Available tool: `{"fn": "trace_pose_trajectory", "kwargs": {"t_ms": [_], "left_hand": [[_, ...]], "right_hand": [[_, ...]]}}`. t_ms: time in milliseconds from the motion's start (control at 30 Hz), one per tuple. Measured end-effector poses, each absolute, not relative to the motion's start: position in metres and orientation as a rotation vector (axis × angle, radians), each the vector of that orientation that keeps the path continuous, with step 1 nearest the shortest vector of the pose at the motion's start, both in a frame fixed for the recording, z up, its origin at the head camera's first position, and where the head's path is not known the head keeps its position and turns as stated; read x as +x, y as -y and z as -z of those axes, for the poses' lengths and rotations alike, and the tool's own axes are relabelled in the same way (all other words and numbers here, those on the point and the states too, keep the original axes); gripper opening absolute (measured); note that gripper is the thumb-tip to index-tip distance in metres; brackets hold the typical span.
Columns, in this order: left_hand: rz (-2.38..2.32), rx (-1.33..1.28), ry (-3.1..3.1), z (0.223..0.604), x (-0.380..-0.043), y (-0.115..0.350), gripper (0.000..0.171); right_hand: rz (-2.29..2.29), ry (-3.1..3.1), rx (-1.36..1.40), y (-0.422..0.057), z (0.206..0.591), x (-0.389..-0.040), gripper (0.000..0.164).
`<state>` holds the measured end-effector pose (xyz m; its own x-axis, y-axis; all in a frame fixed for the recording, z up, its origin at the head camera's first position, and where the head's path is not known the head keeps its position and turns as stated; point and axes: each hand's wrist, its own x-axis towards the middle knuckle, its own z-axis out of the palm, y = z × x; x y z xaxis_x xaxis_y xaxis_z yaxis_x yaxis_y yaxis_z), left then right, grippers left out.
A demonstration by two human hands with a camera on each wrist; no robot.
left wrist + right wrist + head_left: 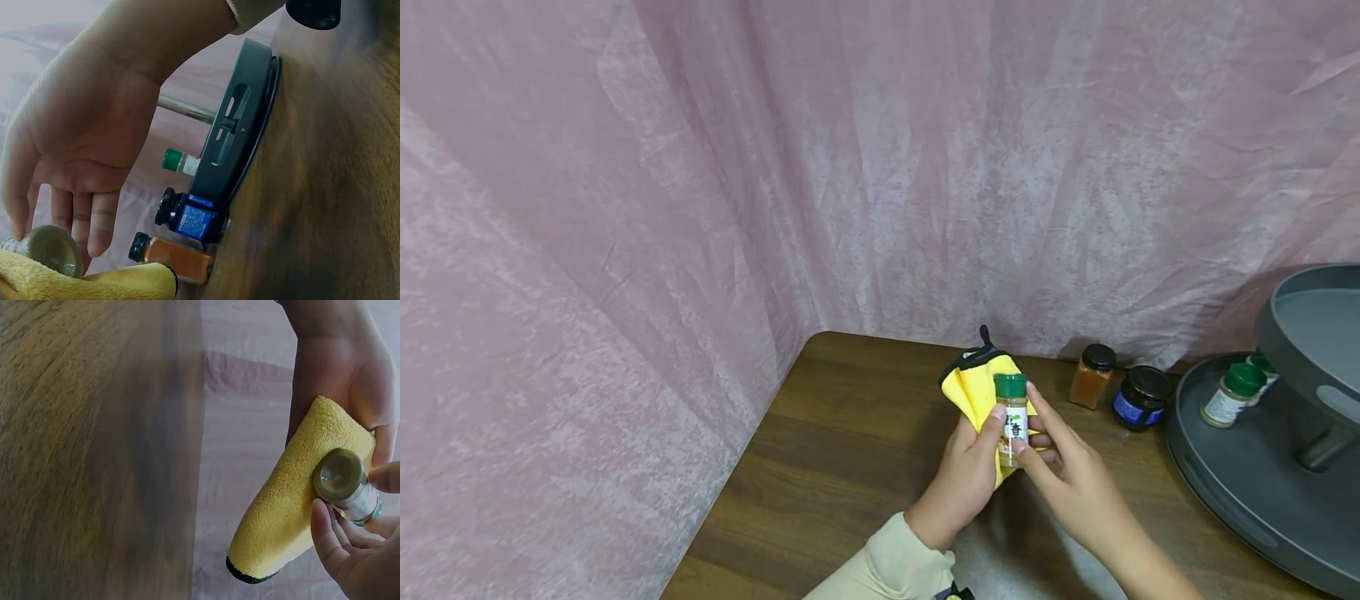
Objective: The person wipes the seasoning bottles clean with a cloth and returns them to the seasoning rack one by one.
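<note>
Pink draped fabric (887,167) is hung behind and to the left of a brown wooden tabletop (820,425), whose far left corner is left in plain view. Above the tabletop, short of its far edge, a small spice bottle (1013,425) is held between both hands, its label turned to the head camera. By the left hand (958,471), a yellow cloth (973,392) is gripped behind the bottle, the thumb being laid along the glass; the other fingers are largely hidden, so their exact curl cannot be told. By the right hand (1078,479), the bottle is pinched, thumb near the base and index finger raised beside the green cap. From the right wrist, the bottle's round base is shown against the cloth; from the head, only its cap and label side are seen. Near the far edge, an orange-brown jar (1088,383) and a blue-labelled jar (1141,400) are placed left of a grey tiered stand (1232,492). Two green-capped bottles (1225,404) are kept on its lower tier.
</note>
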<state>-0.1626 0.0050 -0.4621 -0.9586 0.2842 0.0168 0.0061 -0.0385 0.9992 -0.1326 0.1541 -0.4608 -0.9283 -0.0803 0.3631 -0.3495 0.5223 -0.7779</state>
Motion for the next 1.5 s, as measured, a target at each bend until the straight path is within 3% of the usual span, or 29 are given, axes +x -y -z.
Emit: {"fn": "trace_pose_trajectory", "kwargs": {"t_ms": [633,933,1500], "left_hand": [[-1.949,0.519,-2.068,0.461,-0.157,-0.013,0.033],[-2.068,0.311,-2.023,0.462,-0.158,-0.012,0.037],[-2.085,0.315,-2.016,0.460,-0.162,-0.005,0.040]], "right_hand": [[-1.459,2.367,0.242,-0.167,0.459,-0.141,0.076],[-1.362,2.468,0.265,-0.159,0.463,-0.139,0.078],[-1.350,2.517,0.331,-0.156,0.462,-0.135,0.073]]}}
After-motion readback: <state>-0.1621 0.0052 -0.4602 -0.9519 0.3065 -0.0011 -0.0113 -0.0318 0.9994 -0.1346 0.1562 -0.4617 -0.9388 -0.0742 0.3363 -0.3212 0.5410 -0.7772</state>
